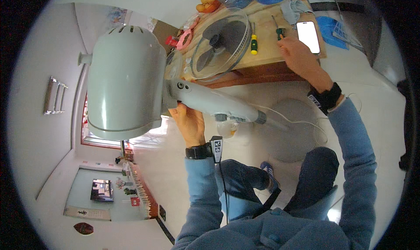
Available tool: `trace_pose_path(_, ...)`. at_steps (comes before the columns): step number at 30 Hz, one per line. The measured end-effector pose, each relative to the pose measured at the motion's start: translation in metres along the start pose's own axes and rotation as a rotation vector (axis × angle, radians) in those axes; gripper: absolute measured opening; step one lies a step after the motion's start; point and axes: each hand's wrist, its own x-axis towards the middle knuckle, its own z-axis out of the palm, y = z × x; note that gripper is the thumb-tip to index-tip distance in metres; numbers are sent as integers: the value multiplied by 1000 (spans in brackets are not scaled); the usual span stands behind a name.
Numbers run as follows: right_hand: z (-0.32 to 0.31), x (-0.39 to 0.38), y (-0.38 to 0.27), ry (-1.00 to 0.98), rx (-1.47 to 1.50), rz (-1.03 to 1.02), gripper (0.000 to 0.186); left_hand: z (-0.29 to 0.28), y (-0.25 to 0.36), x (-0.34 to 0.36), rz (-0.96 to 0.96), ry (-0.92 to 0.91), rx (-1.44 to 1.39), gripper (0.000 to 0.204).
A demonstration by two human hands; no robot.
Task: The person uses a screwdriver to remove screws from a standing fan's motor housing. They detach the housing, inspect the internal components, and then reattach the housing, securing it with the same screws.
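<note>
While left hand [190, 124] holds fan neck [205, 98], right hand [301, 60] pinches screwdriver [280, 32] at its fingertips. Best keep neck steady.

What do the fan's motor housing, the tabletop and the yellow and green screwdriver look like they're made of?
Motor housing: probably plastic, satin grey-green; soft highlights and slots that look moulded.
Tabletop: wood or laminate, fairly smooth, with streaky grain.
Screwdriver: likely plastic handle, from its bright colours, and slim metallic shaft; finish too small to judge.
</note>
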Motion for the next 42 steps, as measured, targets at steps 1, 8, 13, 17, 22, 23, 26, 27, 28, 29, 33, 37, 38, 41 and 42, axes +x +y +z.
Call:
trace_pose_path(1, 1, 2, 9, -26, 31, 43, 22, -2, 1, 0, 5, 3, 21, 54)
trace_pose_path(8, -16, 11, 49, 106, 390, 395, 23, -5, 4, -3, -28, 59, 20, 71)
trace_pose_path(13, 6, 31, 43, 65, 133, 220, 23, -1, 6, -7, -28, 21, 13, 70)
trace_pose_path(17, 55, 41, 42, -227, -324, 233, 36, -6, 5, -10, -116, 129, 52, 60)
trace_pose_path(22, 108, 41, 77, -223, -560, 186, 33, 1, 1, -8, -60, 56, -17, 61)
trace_pose_path(23, 113, 40, 83, -210, -605, 161, 29, 4, 0, -7, -57, 23, -20, 63)
trace_pose_path(26, 100, 29, 82, -214, -622, 131, 28, 11, -3, -7, -44, 48, 6, 69)
trace_pose_path(27, 87, 25, 73, -139, -552, 133, 28, 12, -4, -7, -50, 57, 9, 70)
trace_pose_path(28, 72, 23, 61, -77, -466, 140, 28, 13, -4, -7, -53, 69, 14, 71)
trace_pose_path(29, 49, 16, 50, -1, -298, 61, 30, 13, -4, -8, -48, 83, 21, 72)
trace_pose_path(33, -48, 9, 11, -351, 688, 282, 36, 12, -2, -8, -78, 62, 2, 71)
trace_pose_path(37, -80, 23, -16, -518, 872, -19, 29, 9, 2, -7, -52, 25, 45, 70)
trace_pose_path(38, -80, 26, -22, -567, 850, -46, 28, 8, 2, -8, -43, 22, 38, 71)
trace_pose_path(41, -77, 32, -37, -613, 831, -153, 25, 5, 3, -9, -46, 35, 19, 71)
trace_pose_path(42, -79, 32, -40, -612, 824, -148, 24, 4, 4, -9, -53, 48, 11, 71)
